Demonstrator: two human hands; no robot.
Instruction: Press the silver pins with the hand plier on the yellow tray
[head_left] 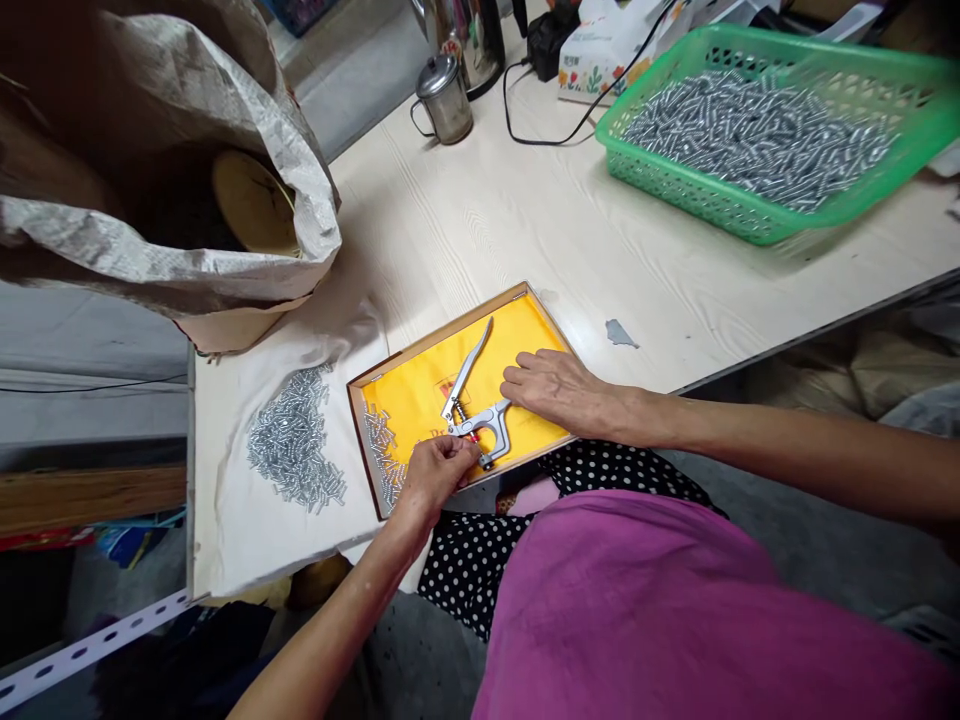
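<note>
A pair of silver hand pliers (501, 432) with a spring and a C-shaped jaw lies in a shallow tray (429, 343) lined with yellow. Its long upper handle is spread away from the lower one. My right hand (559, 392) is closed over the end of the lower handle, fingers curled and thumb hidden. At the jaw, the fingertips of my left hand (439, 468) are pinched together beside a small red part; whatever they hold is too small to make out. Small silver metal pins (381, 440) lie loose along the tray's left side.
Left of the tray, a pile of similar metal pins (296, 440) rests on white cloth. A green basket (694, 198) full of metal pieces stands at the back right. An open woven sack (300, 215), a metal cup (448, 105) and a grey scrap (619, 333) are also on the table.
</note>
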